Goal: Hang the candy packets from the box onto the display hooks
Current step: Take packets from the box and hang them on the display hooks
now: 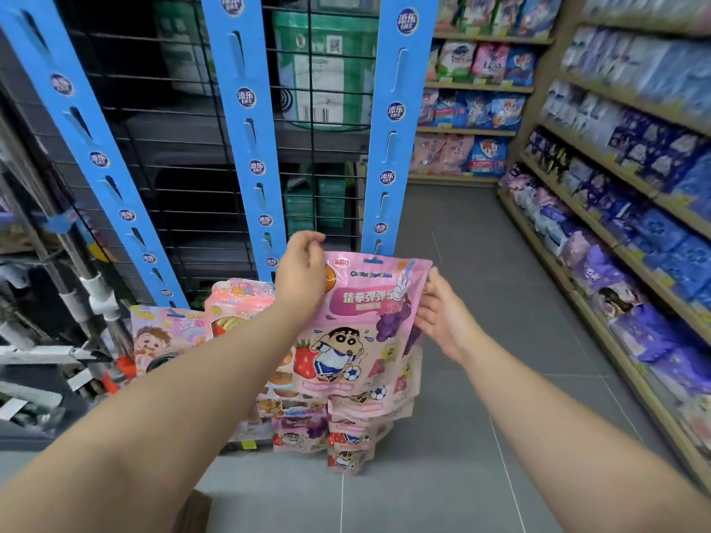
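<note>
Head view: a shop aisle with a grey tiled floor [481, 475]. Three blue hanging display strips [246, 121] run down a black wire grid [161, 155]. Shelves of wrapped packs [623, 194] line the right side. The left hand [302, 271] pinches the top left corner of a pink candy packet [358, 332], held upright at the foot of the right strip; the right hand [442, 317], fingers spread, steadies its right edge. More pink packets [346, 436] hang below, near the floor.
</note>
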